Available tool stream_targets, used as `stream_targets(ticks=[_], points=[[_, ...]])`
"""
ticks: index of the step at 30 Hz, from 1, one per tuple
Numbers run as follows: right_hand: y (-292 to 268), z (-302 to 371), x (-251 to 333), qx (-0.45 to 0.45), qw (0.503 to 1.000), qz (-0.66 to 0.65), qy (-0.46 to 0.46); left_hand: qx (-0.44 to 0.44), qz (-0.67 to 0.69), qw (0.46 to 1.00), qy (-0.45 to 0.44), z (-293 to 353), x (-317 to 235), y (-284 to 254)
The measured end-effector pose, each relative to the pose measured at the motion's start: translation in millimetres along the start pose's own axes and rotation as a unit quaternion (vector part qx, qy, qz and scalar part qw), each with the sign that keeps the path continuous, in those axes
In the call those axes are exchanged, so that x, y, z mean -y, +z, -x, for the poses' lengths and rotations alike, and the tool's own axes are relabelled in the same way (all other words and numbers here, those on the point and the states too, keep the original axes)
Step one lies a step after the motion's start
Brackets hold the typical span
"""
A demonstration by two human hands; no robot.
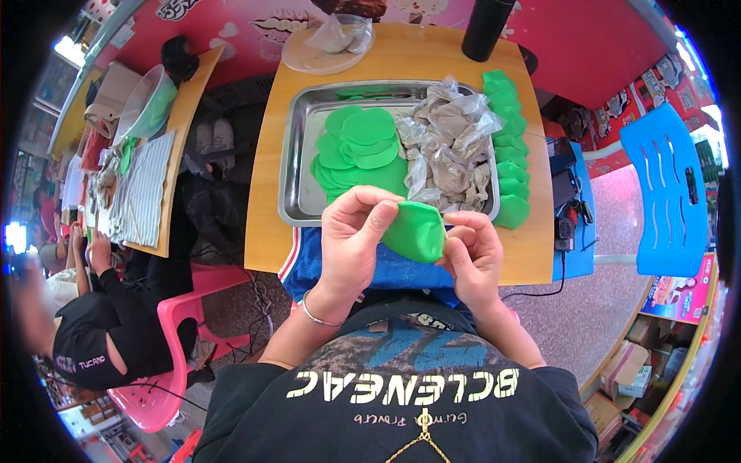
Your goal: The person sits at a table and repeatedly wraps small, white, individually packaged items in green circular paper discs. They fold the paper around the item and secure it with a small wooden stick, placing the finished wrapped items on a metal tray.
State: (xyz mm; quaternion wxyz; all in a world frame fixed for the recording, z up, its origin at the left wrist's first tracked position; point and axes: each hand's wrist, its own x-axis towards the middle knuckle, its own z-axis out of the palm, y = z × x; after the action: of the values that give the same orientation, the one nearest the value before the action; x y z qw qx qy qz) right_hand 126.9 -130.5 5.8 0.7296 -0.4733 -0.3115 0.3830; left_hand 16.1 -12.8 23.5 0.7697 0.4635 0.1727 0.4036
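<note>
Just in front of the table's near edge I hold a soft green pouch (415,233) between both hands. My left hand (351,239) pinches its upper left edge between thumb and fingers. The fingertips of my right hand (473,255) are closed on its right edge. Beyond my hands lies a metal tray (290,170). On its left side are overlapping flat green round pieces (363,139). Its right side is heaped with small clear plastic bags (451,143) of grey-brown material. What is inside the pouch is hidden.
To the tray's right runs a row of green pouches (511,174) along the table (266,201). A round plate (305,58) with plastic bags and a black cylinder (488,31) stand at the back. A blue chair (664,189) is at right; another person (100,309) sits at left.
</note>
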Motion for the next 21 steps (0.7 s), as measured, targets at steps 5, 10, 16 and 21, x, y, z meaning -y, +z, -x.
stream_targets(ticks=[5, 10, 16, 21], points=[[-22.2, 2.4, -15.6, 0.052, 0.962, 0.263, -0.053, -0.007, 0.04, 0.997, 0.064, -12.9, -12.7, -9.1], [-27.3, 11.1, -46.8, 0.173, 0.827, 0.515, -0.147, 0.253, 0.311, 0.916, -0.016, -2.9, -62.8, 3.3], [-26.5, 8.6, -61.7, 0.157, 0.796, 0.549, -0.203, 0.455, 0.503, 0.729, -0.087, 4.0, -95.1, 37.1], [-32.4, -16.9, -33.4, 0.077, 0.804, 0.529, -0.261, 0.475, 0.501, 0.72, -0.065, 12.3, -107.0, 54.0]])
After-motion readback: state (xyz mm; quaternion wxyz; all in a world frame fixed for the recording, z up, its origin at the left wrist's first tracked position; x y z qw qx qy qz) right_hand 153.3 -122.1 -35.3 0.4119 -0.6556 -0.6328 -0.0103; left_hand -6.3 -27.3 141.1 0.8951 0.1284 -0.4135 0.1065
